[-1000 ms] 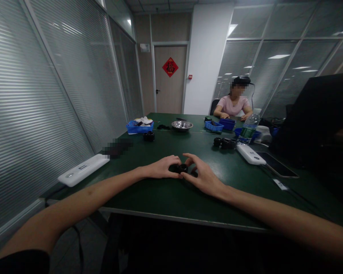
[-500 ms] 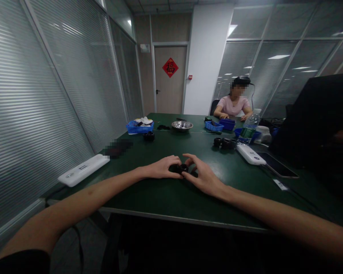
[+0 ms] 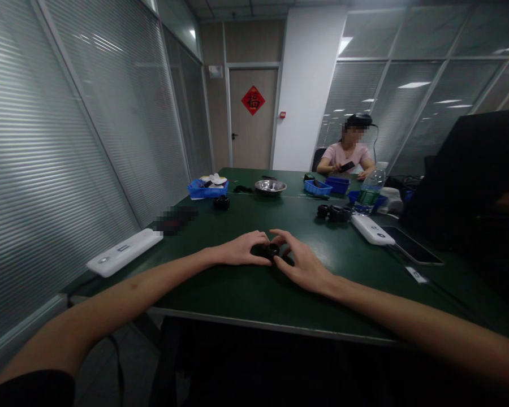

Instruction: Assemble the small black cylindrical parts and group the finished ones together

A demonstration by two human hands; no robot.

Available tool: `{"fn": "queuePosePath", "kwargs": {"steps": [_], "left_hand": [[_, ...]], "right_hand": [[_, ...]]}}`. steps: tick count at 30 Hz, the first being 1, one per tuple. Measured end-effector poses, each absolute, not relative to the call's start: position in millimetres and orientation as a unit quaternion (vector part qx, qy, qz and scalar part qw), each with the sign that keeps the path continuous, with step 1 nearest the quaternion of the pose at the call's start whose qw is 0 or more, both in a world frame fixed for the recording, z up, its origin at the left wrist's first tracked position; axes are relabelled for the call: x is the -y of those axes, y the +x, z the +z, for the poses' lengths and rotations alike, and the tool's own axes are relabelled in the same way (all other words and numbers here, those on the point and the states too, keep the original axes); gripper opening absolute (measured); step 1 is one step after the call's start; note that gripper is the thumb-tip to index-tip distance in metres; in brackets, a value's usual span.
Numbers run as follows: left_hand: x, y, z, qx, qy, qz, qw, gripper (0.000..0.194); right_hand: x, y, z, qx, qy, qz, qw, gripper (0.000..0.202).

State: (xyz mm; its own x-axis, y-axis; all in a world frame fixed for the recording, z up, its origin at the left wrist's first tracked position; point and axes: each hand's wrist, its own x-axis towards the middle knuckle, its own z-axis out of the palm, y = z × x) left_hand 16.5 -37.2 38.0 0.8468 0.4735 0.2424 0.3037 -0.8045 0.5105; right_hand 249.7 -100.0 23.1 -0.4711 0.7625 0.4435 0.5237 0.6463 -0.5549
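Note:
A small glossy black round part [image 3: 273, 249] sits low over the green table [image 3: 220, 288], between my two hands. My left hand [image 3: 248, 249] curves around its left side, with the thumb and fingers closed on it. My right hand [image 3: 299, 259] meets it from the right, thumb and fingertips pinching its edge. The part has a ring-like top; its exact kind is too dark and small to make out. Similar black round parts [image 3: 334, 213] stand farther off on the right, and another black part [image 3: 221, 202] lies at the left.
Across the table are a steel bowl [image 3: 270, 187], a blue basket [image 3: 207, 189], a smaller blue basket [image 3: 318, 187] and a bottle [image 3: 370, 189]. White power banks [image 3: 125, 252] lie on both sides, with a phone [image 3: 412, 244] at right. A co-worker [image 3: 346, 155] sits at the far end.
My right thumb and fingers have shifted slightly around the black part. At the far end, the co-worker has lifted a dark object in one hand.

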Motion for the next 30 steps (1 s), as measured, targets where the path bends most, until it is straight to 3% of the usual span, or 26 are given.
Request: {"fn": "queuePosePath", "kwargs": {"steps": [12,21,24,26,30], "left_hand": [[35,17,37,-0.207,0.933,0.188,0.228,0.039],[34,15,35,-0.197,0.935,0.184,0.231,0.039],[34,15,35,-0.198,0.935,0.184,0.231,0.039],[34,15,35,-0.199,0.935,0.182,0.229,0.039],[35,15,36,-0.201,0.936,0.177,0.229,0.039]], "right_hand": [[100,250,23,0.836,-0.393,0.170,0.342,0.056],[76,267,32,0.796,-0.418,0.122,0.419,0.037],[57,284,25,0.823,-0.430,0.052,0.367,0.035],[49,292,19,0.847,-0.431,0.051,0.306,0.032],[45,296,13,0.853,-0.441,0.058,0.275,0.030]]}}
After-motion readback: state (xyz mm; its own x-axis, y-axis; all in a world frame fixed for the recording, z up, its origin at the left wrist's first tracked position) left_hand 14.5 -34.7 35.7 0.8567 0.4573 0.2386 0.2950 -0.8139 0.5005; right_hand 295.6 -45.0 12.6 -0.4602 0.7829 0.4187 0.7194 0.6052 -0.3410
